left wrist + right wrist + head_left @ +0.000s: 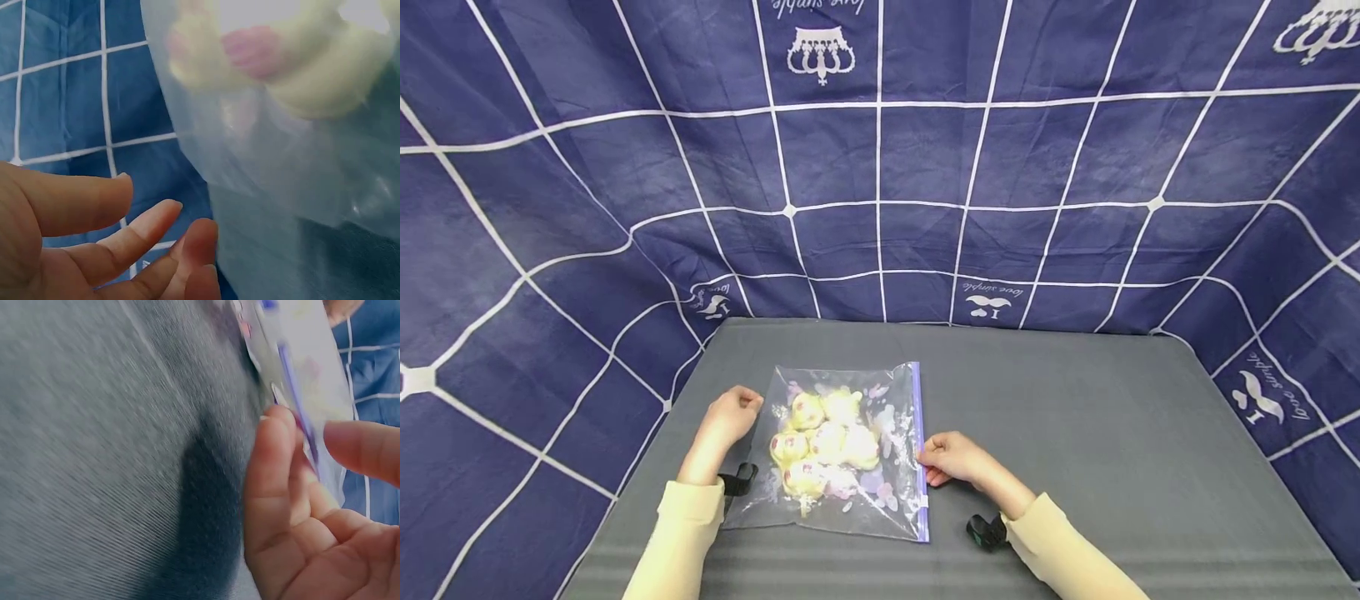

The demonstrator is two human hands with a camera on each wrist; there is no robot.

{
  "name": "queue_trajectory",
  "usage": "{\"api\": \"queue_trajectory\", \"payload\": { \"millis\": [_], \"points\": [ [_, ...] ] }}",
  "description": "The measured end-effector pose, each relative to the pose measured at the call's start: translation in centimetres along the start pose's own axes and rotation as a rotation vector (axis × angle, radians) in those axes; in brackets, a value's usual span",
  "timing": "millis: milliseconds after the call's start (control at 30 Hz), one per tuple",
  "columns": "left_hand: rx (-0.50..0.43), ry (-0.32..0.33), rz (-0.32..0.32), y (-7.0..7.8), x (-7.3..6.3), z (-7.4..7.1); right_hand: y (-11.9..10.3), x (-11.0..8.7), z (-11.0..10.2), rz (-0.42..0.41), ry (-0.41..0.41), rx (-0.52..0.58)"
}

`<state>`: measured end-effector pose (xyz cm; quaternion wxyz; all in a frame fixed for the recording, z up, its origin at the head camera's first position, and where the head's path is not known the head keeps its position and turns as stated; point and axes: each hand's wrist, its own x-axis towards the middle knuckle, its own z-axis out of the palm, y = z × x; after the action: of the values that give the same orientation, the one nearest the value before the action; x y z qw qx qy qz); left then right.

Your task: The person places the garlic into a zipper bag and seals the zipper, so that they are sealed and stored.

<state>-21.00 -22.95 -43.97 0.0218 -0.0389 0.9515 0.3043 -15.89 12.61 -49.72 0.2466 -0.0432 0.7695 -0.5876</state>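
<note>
A clear zip bag (880,517) with a purple slider strip (917,417) along its right side lies on the grey table. Inside are several round, pale yellow pieces (827,442) with pink marks; pinkish prints show on the plastic. My left hand (733,415) is beside the bag's left edge, its fingers loosely bent and thumb apart, holding nothing. Over at the slider strip is my right hand (953,457). In the right wrist view, the strip runs between its thumb (362,450) and fingers (272,456), with a gap showing at the thumb.
The grey table (1075,417) extends well to the right of the bag. Blue cloth (925,158) with white grid lines hangs behind it and at both sides. A black strap device (985,531) sits at the right wrist, another (741,479) at the left.
</note>
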Motion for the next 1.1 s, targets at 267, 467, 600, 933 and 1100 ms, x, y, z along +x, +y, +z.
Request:
{"api": "queue_trajectory", "payload": {
  "millis": [267,467,600,933,1100],
  "points": [
    [-0.011,0.037,0.317,7.1,-1.0,3.5,1.1,-2.6,0.9,0.048,-0.05,0.015],
    [0.049,-0.154,0.593,13.2,-2.0,8.5,1.5,-3.1,1.6,0.037,-0.028,0.023],
    [0.158,-0.26,0.701,15.2,-2.6,11.0,1.6,-3.3,1.9,0.033,-0.034,0.015],
    [0.419,-0.456,0.633,16.1,-3.7,12.9,1.9,-3.9,2.4,-0.014,0.015,0.024],
    [0.451,-0.514,0.62,16.1,-3.7,13.0,2.0,-4.0,2.4,-0.018,0.038,0.038]
  ]
}}
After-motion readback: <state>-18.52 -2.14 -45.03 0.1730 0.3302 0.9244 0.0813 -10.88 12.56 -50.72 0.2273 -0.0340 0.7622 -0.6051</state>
